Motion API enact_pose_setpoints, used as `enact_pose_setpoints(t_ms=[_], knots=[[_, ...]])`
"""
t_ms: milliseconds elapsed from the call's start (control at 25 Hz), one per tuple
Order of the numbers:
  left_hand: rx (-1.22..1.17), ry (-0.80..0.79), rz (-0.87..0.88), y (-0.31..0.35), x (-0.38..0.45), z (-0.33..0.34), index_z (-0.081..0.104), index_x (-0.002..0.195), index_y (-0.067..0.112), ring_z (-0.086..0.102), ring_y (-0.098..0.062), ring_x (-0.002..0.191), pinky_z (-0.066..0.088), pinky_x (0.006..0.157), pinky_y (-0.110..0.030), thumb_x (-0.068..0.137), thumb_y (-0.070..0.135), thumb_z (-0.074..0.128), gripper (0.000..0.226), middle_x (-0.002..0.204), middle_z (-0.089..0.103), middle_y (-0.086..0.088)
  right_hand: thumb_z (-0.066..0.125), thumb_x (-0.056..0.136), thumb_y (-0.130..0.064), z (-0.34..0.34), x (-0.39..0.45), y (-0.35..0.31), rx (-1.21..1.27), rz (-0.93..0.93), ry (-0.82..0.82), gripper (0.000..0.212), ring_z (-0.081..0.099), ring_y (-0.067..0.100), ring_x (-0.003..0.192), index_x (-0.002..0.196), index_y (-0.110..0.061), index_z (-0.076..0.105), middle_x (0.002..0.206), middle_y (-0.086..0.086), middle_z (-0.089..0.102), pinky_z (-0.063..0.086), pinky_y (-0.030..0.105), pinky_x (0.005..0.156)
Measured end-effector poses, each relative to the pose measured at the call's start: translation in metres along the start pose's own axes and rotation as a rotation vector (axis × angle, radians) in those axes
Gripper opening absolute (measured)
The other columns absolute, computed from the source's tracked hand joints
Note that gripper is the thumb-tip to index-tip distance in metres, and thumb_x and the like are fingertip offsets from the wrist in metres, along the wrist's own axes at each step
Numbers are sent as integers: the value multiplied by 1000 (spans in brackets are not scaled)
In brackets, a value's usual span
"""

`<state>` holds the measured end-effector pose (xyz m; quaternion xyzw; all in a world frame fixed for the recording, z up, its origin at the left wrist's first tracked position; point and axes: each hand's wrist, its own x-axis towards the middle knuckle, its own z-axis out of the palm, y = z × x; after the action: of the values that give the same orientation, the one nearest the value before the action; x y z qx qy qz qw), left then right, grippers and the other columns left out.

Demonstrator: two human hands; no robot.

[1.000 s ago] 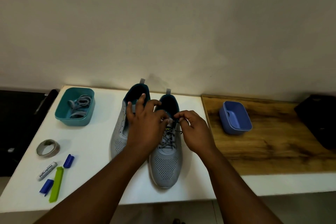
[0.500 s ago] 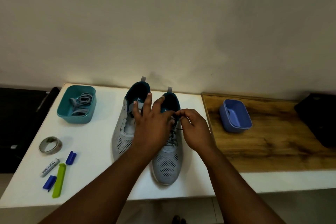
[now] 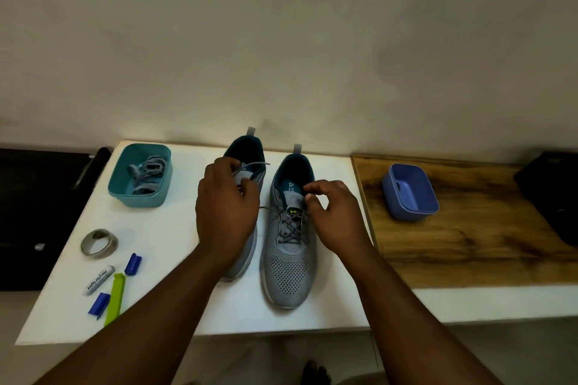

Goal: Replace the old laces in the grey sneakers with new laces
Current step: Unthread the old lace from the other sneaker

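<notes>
You're at the unlacing step: your left hand point(image 3: 226, 212) pulls one end of the old grey lace point(image 3: 289, 225) from the right-side grey mesh sneaker point(image 3: 289, 262), mid white worktop point(image 3: 175, 234); right hand point(image 3: 333, 216) fingers pinch its top eyelets. Next, draw the lace free, crossing by crossing

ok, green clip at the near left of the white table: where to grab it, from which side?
Pinch the green clip mid-length across its narrow width, coming from above. It lies flat, long and thin, with a blue piece close on its left, so keep the grip narrow.

Both forearms are bare to the frame edge, with no sleeves, and each grip is ungloved.
</notes>
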<state>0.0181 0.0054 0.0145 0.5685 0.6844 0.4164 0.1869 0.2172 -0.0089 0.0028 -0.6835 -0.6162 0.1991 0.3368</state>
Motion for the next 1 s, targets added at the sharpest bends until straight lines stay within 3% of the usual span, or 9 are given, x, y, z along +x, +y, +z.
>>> enact_pose_setpoints(t_ms=[80, 200, 240, 400, 480, 600, 800, 880, 1000], knots=[[176, 15, 97, 3, -12, 4, 50, 135, 17, 45, -34, 121, 40, 96, -48, 85, 20, 61, 52, 136, 48, -11, 65, 95, -26, -3, -1, -8, -79, -73, -32, 21, 55, 14, 120, 113, -32, 74, 127, -6, 57, 48, 42, 106], [341, -26, 270, 8, -14, 12, 65, 111, 30, 47, -28, 114, 36, 91, -43, 94, 43, 57, 23, 121, 55, -3, 61, 96, -32, -6, -4, -19, -399, -165, -138, 25, 39, 22, 140, 118, -33, 73, 144, -4, 51, 27, 45, 119], [407, -82, 257, 10, -13, 15, 69, 101, 31, 52, -26, 107, 38, 87, -42, 96, 54, 51, 30, 110, 60, -1, 59, 97, -32, -6, -4, -19, -454, -145, -174, 28, 36, 23, 143, 122, -33, 71, 148, -3, 48, 24, 45, 120], [619, -240, 177, 19, -14, 26, 74, 84, 31, 59, -22, 95, 41, 82, -42, 91, 74, 36, 58, 82, 70, 7, 53, 101, -24, -8, -8, -13, -314, -109, -274, 30, 42, 23, 141, 127, -26, 69, 157, 2, 39, 41, 41, 115], [596, -247, 151, 18, -9, 25, 75, 82, 29, 58, -21, 93, 39, 82, -41, 90, 68, 40, 53, 77, 68, 6, 53, 101, -22, -10, -7, -9, -247, -102, -254, 26, 48, 21, 137, 117, -21, 73, 156, 3, 40, 44, 32, 110], [538, -233, 137, 9, 2, 15, 75, 82, 25, 57, -24, 94, 37, 81, -41, 92, 57, 47, 44, 75, 64, 2, 57, 98, -20, -15, -2, -5, -209, 3, -206, 20, 47, 18, 138, 104, -19, 75, 154, 3, 45, 34, 20, 102], [388, -264, 142, 2, 5, 14, 66, 71, 28, 58, -24, 91, 41, 83, -41, 92, 57, 52, 39, 70, 61, 5, 58, 98, -22, -10, -5, -9, -187, -33, -195, 22, 45, 19, 140, 116, -22, 72, 158, 2, 40, 39, 26, 108], [342, -227, 166, 2, 4, 15, 65, 77, 31, 60, -23, 93, 44, 84, -42, 90, 61, 54, 34, 78, 64, 6, 58, 98, -24, -8, -6, -10, -169, -114, -192, 31, 45, 17, 138, 127, -27, 66, 158, -4, 36, 47, 34, 108], [354, -156, 313, 6, -5, 21, 66, 114, 36, 52, -23, 115, 37, 96, -46, 91, 57, 56, 33, 118, 60, 5, 51, 101, -15, -10, -3, -6, -57, -42, -115, 39, 41, 10, 139, 136, -28, 61, 154, -3, 41, 41, 29, 113]])
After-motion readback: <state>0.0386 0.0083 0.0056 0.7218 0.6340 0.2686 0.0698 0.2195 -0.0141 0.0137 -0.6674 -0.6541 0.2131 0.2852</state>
